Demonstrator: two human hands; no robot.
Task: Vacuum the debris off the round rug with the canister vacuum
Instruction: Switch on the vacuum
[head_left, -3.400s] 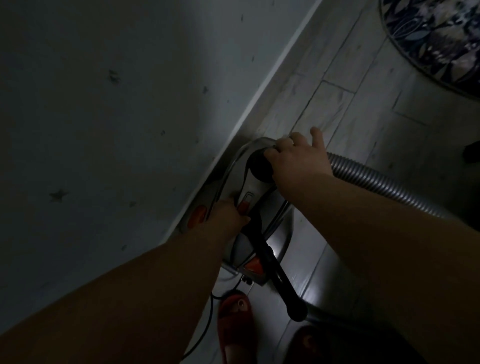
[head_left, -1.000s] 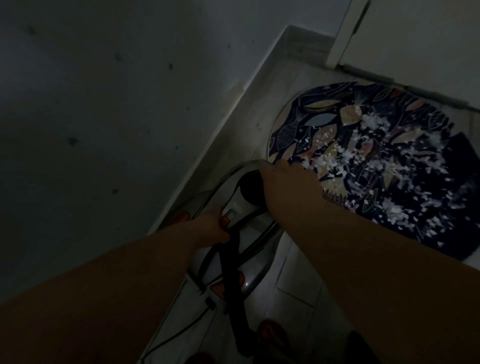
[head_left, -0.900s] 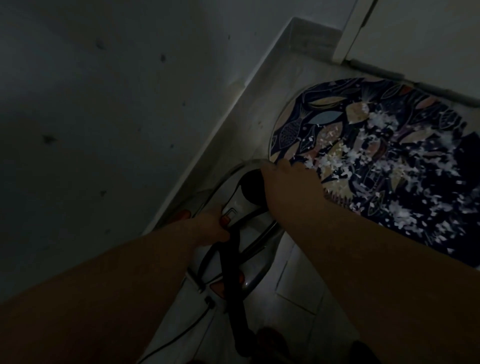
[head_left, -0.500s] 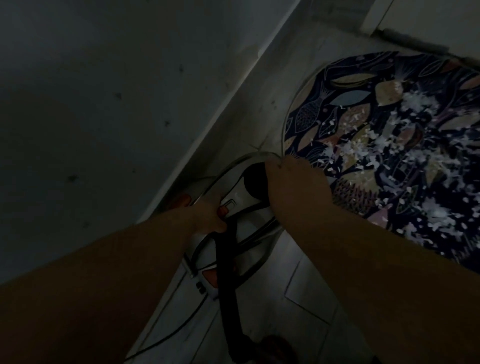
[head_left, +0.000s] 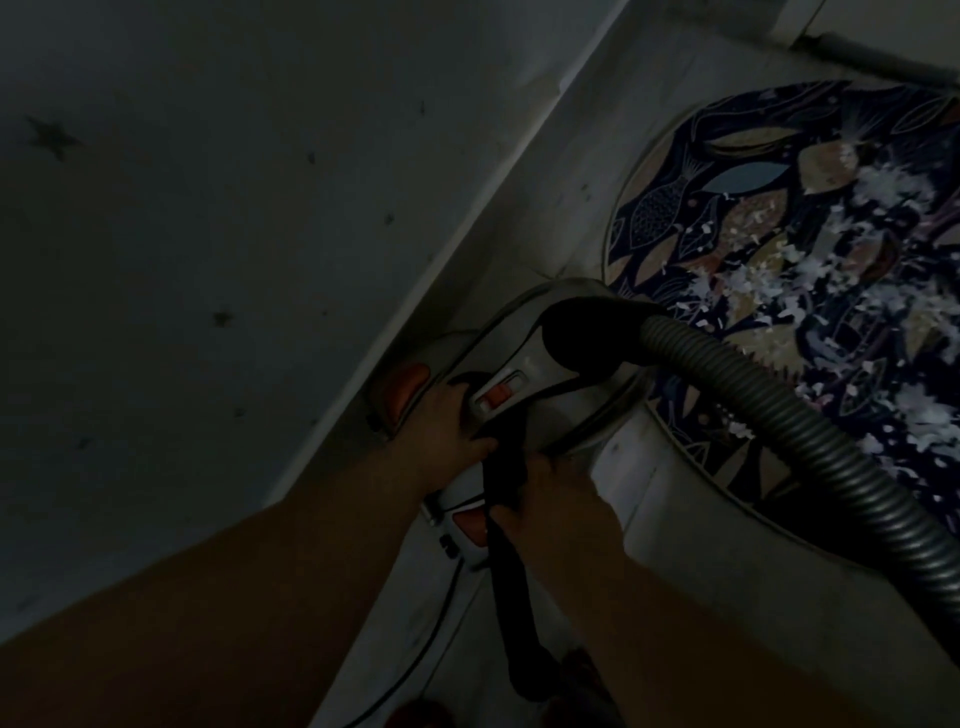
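Rug (head_left: 779, 218) under hose (head_left: 810, 431); canister (head_left: 566, 410) seemingly alongside

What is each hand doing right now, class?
Left hand: closed, gripping the canister vacuum by its top handle.
Right hand: closed, holding the black tube.

Very dim, soft (wide-angle bowed edges)

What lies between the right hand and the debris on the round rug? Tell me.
Head view: from the right hand, a strip of pale floor, then the near edge of the round rug, crossed by the grey ribbed hose, before the debris.
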